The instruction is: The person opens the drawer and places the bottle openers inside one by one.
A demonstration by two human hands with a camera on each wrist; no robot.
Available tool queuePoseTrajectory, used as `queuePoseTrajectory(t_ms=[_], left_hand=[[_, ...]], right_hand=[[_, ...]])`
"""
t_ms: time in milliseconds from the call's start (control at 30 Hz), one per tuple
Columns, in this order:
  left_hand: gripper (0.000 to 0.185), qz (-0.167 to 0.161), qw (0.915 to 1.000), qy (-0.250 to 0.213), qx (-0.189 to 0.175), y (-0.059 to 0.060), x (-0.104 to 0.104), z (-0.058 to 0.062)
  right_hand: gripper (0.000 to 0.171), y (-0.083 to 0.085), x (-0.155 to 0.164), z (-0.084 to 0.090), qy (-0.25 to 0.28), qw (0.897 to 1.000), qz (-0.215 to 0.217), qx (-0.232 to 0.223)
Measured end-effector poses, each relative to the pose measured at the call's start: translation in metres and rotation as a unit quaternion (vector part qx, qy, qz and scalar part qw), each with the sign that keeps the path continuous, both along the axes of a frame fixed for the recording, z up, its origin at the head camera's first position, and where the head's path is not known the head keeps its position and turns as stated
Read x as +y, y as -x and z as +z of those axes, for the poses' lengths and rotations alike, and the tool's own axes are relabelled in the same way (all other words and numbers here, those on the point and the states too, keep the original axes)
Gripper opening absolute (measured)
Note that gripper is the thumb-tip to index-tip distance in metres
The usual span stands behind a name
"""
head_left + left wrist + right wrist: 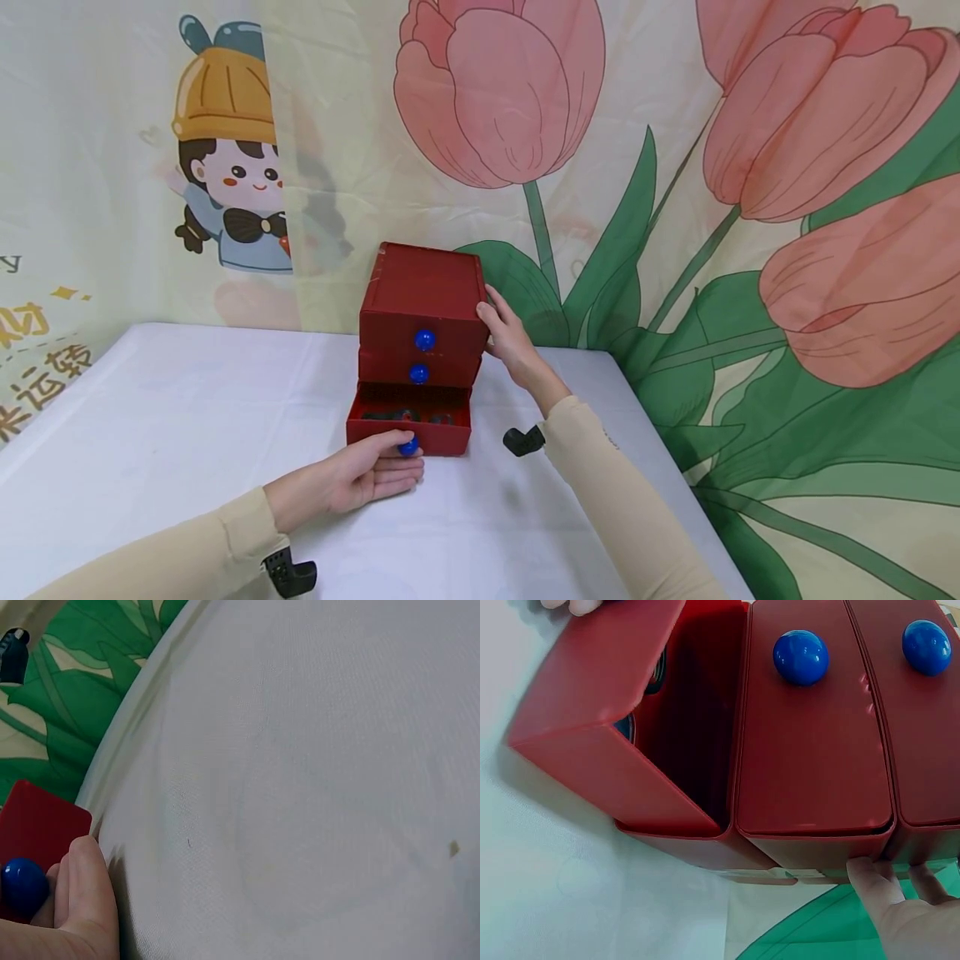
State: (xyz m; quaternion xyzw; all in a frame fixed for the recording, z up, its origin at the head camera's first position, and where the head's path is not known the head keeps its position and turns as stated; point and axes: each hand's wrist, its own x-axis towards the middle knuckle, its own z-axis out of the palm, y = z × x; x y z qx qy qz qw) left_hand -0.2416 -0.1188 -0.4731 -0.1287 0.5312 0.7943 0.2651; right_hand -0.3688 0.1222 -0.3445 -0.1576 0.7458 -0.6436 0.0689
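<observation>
A dark red box (427, 283) with stacked drawers, each with a round blue knob, stands on the white-covered table. Its bottom drawer (442, 440) is pulled out and holds several small dark items (401, 415). At the front, my left hand (367, 475) has the bottom drawer's blue knob (24, 886) between thumb and fingers, the thumb over its top and the other fingers stretched out below. My right hand (517, 342) rests against the box's right side, its fingertips touching the side wall in the right wrist view.
The middle drawer (814, 750) and top drawer (919, 735) are pushed in. Behind the table (187, 417) hangs a cloth backdrop (337, 125) with printed tulips and a cartoon figure, close behind the box. The table's right edge runs beyond my right forearm.
</observation>
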Motion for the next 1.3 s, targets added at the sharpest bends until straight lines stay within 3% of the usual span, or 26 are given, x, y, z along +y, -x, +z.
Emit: queuePoseTrajectory(t_ms=[533, 1300], left_hand=[[0.058, 0.005, 1.0000, -0.006, -0.002, 0.028, 0.003, -0.006], [0.059, 0.002, 0.9999, -0.009, 0.004, 0.056, 0.002, -0.003]], right_hand=[[0.066, 0.001, -0.001, -0.001, -0.001, 1.000, -0.006, -0.003], [0.066, 0.002, -0.001, -0.002, -0.004, 1.000, -0.012, -0.001]])
